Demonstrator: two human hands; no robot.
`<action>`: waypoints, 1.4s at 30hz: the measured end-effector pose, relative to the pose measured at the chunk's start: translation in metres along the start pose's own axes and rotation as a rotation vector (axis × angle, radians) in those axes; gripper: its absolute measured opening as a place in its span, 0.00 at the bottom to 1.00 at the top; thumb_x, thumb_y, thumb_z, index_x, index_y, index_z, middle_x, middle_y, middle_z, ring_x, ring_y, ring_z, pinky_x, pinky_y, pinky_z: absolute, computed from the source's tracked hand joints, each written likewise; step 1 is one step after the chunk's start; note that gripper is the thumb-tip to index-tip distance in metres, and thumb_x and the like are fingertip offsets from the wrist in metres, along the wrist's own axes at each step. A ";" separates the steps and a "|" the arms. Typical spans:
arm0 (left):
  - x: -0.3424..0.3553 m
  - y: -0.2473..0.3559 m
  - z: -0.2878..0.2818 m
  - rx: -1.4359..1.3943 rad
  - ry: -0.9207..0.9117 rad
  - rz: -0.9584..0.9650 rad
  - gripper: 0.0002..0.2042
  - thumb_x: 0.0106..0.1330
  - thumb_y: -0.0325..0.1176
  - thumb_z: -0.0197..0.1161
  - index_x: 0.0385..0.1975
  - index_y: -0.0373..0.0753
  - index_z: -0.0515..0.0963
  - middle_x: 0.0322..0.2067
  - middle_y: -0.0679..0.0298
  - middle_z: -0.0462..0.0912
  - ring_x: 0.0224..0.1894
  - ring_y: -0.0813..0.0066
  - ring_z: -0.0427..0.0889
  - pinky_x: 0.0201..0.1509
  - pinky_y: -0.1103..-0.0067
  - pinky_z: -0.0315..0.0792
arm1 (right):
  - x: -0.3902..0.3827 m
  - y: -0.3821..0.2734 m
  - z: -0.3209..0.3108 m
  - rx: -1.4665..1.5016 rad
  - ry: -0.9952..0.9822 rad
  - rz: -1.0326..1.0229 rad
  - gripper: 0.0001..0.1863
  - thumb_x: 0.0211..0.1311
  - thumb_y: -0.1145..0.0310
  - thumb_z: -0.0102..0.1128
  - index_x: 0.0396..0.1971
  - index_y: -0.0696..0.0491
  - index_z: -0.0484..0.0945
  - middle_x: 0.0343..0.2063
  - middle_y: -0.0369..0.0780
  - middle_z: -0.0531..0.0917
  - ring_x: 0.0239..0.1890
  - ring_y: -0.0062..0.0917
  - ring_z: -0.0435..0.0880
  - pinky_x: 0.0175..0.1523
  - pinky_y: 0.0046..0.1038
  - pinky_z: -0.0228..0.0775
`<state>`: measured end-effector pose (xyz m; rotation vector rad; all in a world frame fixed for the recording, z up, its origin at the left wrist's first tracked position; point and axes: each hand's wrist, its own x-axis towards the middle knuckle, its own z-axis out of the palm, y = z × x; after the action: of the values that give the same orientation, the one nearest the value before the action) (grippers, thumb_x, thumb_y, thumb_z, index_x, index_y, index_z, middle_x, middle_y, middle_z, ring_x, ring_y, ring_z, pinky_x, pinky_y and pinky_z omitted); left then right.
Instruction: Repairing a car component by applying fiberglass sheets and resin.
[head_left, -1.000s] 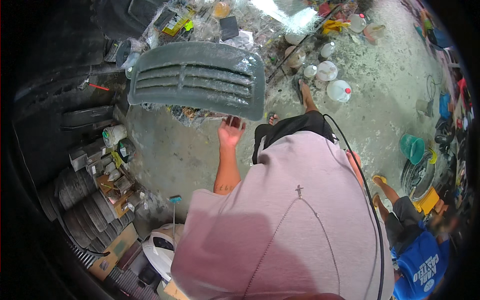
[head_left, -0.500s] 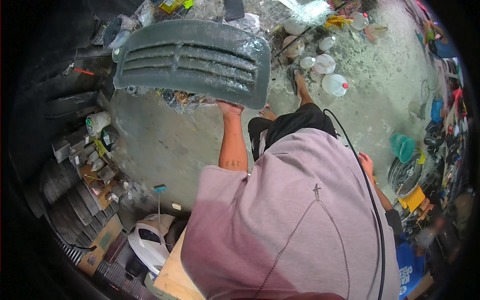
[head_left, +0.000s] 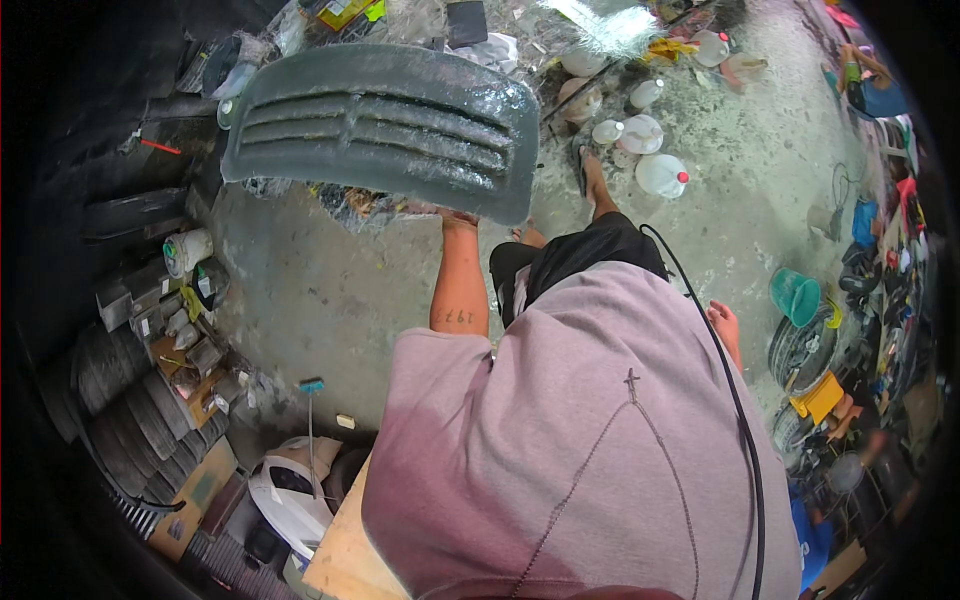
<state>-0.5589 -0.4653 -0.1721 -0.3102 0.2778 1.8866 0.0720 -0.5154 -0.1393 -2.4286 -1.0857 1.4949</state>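
Slatted gray panel (head_left: 380, 120) sits upper left of centre on my feed, clear plastic wrap (head_left: 600, 28) beyond it; green bucket (head_left: 796, 297) far right, red-capped jug (head_left: 658, 175) nearer. Panel blocks left hand's (head_left: 459, 217) fingers at its lower edge, grip unknown; right hand (head_left: 723, 323) beside torso, can't tell finger spread.

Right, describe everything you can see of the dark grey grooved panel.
The dark grey grooved panel is broad and gently bowed, with rounded corners. Long slot-like grooves form two banks divided by a narrow central rib. It looks like moulded fibreglass or plastic, glossy toward the right. Its grooved face is turned to the camera, its right end lower in view. The left hand meets its near edge, fingers hidden; other support cannot be told.
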 end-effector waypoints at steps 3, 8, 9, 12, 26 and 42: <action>0.002 0.001 0.002 0.001 -0.001 -0.009 0.23 0.71 0.50 0.51 0.58 0.42 0.74 0.57 0.60 0.77 0.58 0.56 0.76 0.62 0.58 0.71 | -0.001 0.001 0.000 -0.007 -0.014 -0.014 0.20 0.67 0.66 0.56 0.57 0.52 0.76 0.39 0.38 0.86 0.37 0.21 0.83 0.39 0.24 0.70; 0.005 0.002 0.004 0.009 0.004 -0.023 0.22 0.71 0.49 0.51 0.58 0.42 0.74 0.56 0.60 0.78 0.57 0.57 0.76 0.61 0.58 0.71 | -0.005 0.010 0.004 -0.028 -0.016 0.006 0.19 0.67 0.66 0.56 0.57 0.53 0.76 0.37 0.37 0.86 0.36 0.21 0.83 0.37 0.25 0.70; 0.005 0.002 0.004 0.013 0.006 -0.027 0.22 0.71 0.49 0.51 0.58 0.42 0.74 0.56 0.60 0.78 0.57 0.57 0.76 0.61 0.58 0.71 | -0.007 0.012 0.004 -0.025 -0.009 0.016 0.19 0.67 0.66 0.56 0.57 0.53 0.76 0.36 0.37 0.85 0.35 0.21 0.83 0.37 0.25 0.70; 0.007 0.001 0.004 0.023 0.009 -0.034 0.22 0.71 0.49 0.51 0.57 0.42 0.74 0.56 0.60 0.78 0.57 0.57 0.76 0.61 0.58 0.71 | -0.012 0.014 0.007 0.056 -0.030 -0.009 0.19 0.67 0.67 0.56 0.56 0.55 0.75 0.36 0.37 0.85 0.34 0.21 0.83 0.35 0.23 0.69; 0.008 -0.001 -0.003 -0.001 0.014 -0.021 0.21 0.71 0.48 0.52 0.57 0.43 0.74 0.55 0.61 0.78 0.57 0.57 0.76 0.61 0.58 0.71 | -0.011 -0.007 0.011 0.031 -0.039 -0.005 0.19 0.67 0.72 0.54 0.56 0.59 0.75 0.36 0.42 0.85 0.35 0.22 0.83 0.36 0.22 0.71; 0.008 -0.003 -0.006 -0.006 0.014 -0.014 0.20 0.71 0.47 0.53 0.56 0.43 0.75 0.54 0.62 0.79 0.56 0.58 0.76 0.60 0.59 0.72 | 0.015 -0.026 -0.001 0.064 -0.040 -0.027 0.20 0.67 0.66 0.56 0.57 0.52 0.76 0.38 0.38 0.85 0.36 0.23 0.83 0.38 0.23 0.70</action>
<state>-0.5583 -0.4593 -0.1803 -0.3287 0.2791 1.8719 0.0628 -0.4865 -0.1390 -2.3419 -1.0565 1.5521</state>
